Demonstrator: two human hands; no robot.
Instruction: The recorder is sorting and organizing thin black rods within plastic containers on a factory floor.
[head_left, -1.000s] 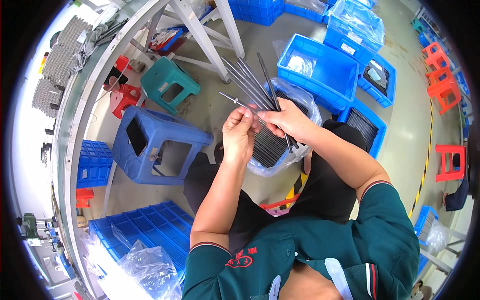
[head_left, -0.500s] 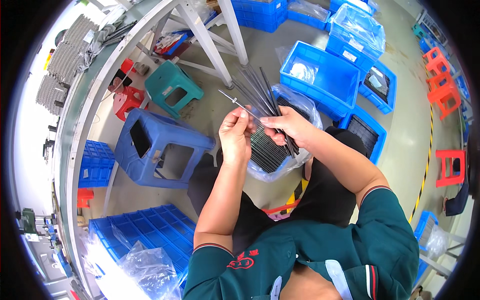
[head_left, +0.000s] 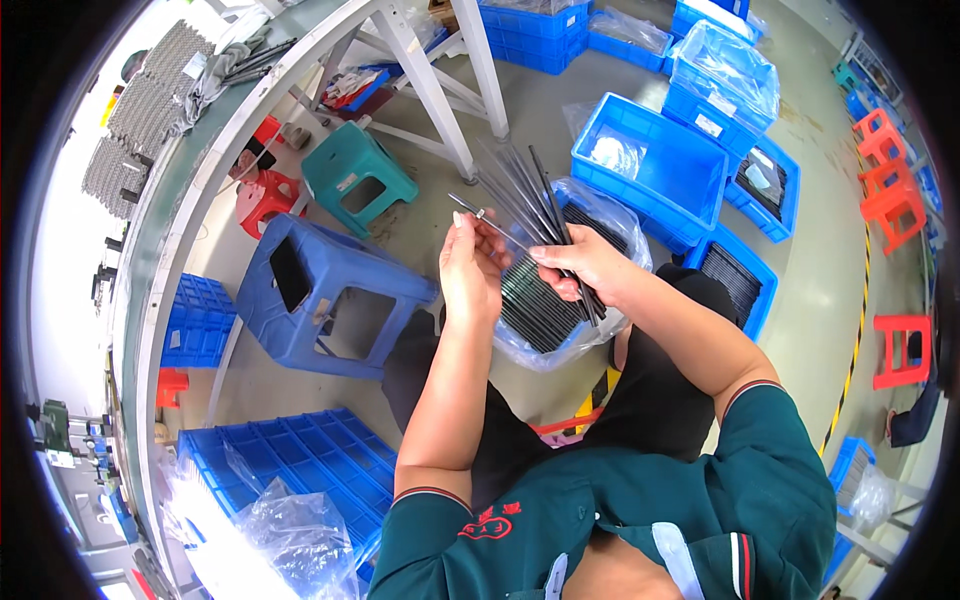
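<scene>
1. Fingers (head_left: 566, 288) of the right hand (head_left: 590, 263) are closed around a bundle of dark rods (head_left: 551, 204), above a bag-lined container (head_left: 537, 360) of more rods (head_left: 540, 308).
2. Thin rod (head_left: 490, 220) with small ring (head_left: 481, 214) slants from this hand toward the left hand (head_left: 472, 262).
3. Left fingers (head_left: 490, 246) are loosely apart beside it; I cannot tell whether they touch.

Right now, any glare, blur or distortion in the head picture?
Head view: fisheye bends the white table frame, corners black; head view: glare washes out the lower left beside the clear plastic bag; head view: far ends of the dark rods in the right hand look smeared, perhaps by motion.
</scene>
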